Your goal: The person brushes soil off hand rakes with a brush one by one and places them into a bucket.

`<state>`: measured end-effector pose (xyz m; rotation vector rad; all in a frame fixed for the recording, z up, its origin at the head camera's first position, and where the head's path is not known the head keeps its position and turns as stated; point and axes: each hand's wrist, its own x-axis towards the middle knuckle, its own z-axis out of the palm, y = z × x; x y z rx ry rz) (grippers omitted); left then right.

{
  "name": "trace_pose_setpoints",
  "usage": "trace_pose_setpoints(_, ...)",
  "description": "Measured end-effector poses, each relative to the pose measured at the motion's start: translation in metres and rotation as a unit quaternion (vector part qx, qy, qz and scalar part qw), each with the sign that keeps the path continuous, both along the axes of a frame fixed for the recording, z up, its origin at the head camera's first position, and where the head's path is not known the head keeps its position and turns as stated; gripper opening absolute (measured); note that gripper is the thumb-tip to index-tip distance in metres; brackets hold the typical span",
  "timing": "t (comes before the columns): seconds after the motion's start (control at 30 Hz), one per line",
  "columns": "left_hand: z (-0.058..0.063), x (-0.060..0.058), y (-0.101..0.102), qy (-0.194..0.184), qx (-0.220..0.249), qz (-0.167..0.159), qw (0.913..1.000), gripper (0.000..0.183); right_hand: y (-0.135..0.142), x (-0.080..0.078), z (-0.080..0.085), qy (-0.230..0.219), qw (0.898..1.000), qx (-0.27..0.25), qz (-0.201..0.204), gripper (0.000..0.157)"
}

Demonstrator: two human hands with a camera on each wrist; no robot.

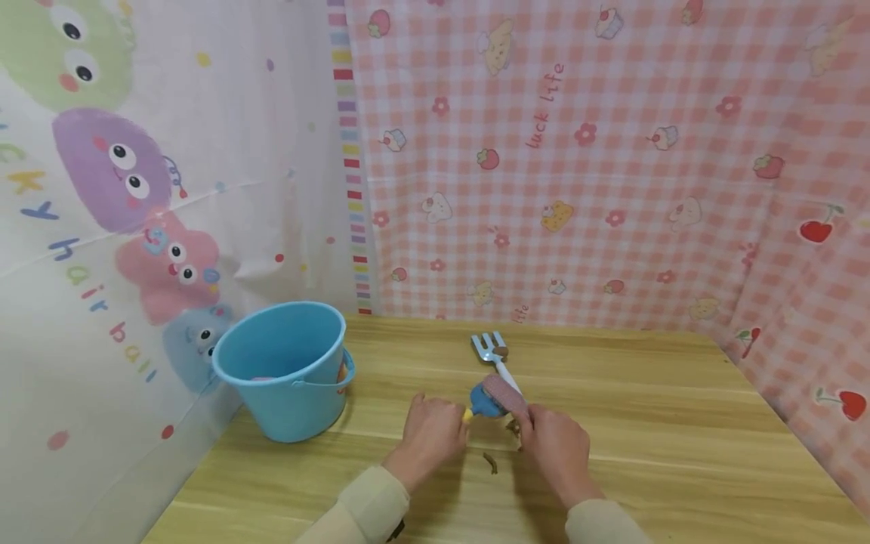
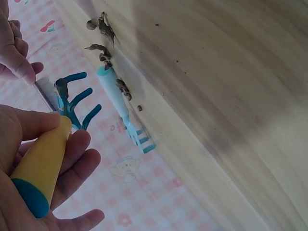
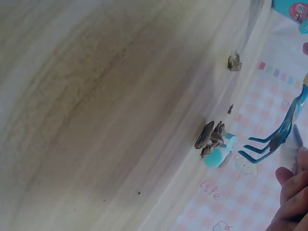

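Observation:
In the head view my left hand (image 1: pixel 433 432) grips the yellow handle (image 2: pixel 42 163) of a small toy rake, its blue tines (image 2: pixel 77 103) pointing away from the palm. My right hand (image 1: pixel 559 449) pinches a flat pink textured piece (image 1: pixel 504 393) by its near end; its exact kind I cannot tell. This piece lies against the rake's blue head, both held above the table. A brown bit clings to the tines in the left wrist view. Just beyond the hands lies a light-blue toy fork (image 1: pixel 489 347) with a pale handle. Brown dried clumps (image 3: pixel 206 136) lie around that handle.
On the left of the wooden table (image 1: pixel 680 423) stands a light-blue bucket (image 1: pixel 299 404) with its handle hanging down, something pink inside. Another brown bit (image 1: pixel 491 462) lies between the forearms. Patterned cloths (image 1: pixel 612 181) hang behind and beside the table.

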<state>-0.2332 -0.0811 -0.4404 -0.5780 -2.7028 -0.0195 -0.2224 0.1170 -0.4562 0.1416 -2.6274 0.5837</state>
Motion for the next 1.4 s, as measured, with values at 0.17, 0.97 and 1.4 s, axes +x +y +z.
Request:
trace_pose_setpoints(0.17, -0.0031, -0.0004, 0.0006, -0.004, -0.009, 0.003, 0.9999, 0.021, -0.0011, 0.0009, 0.0016, -0.003, 1.0, -0.009, 0.01, 0.029)
trace_pose_setpoints(0.97, 0.0023, -0.0025, 0.0044, -0.004, -0.01, 0.008, 0.9999, 0.021, -0.0081, 0.0078, -0.0026, 0.015, 1.0, -0.005, 0.027, 0.032)
trace_pose_setpoints(1.4, 0.0006, -0.0023, 0.0, -0.012, -0.005, 0.013, 0.9998, 0.02, 0.0001, 0.0017, 0.0018, 0.026, 1.0, -0.011, 0.004, 0.025)
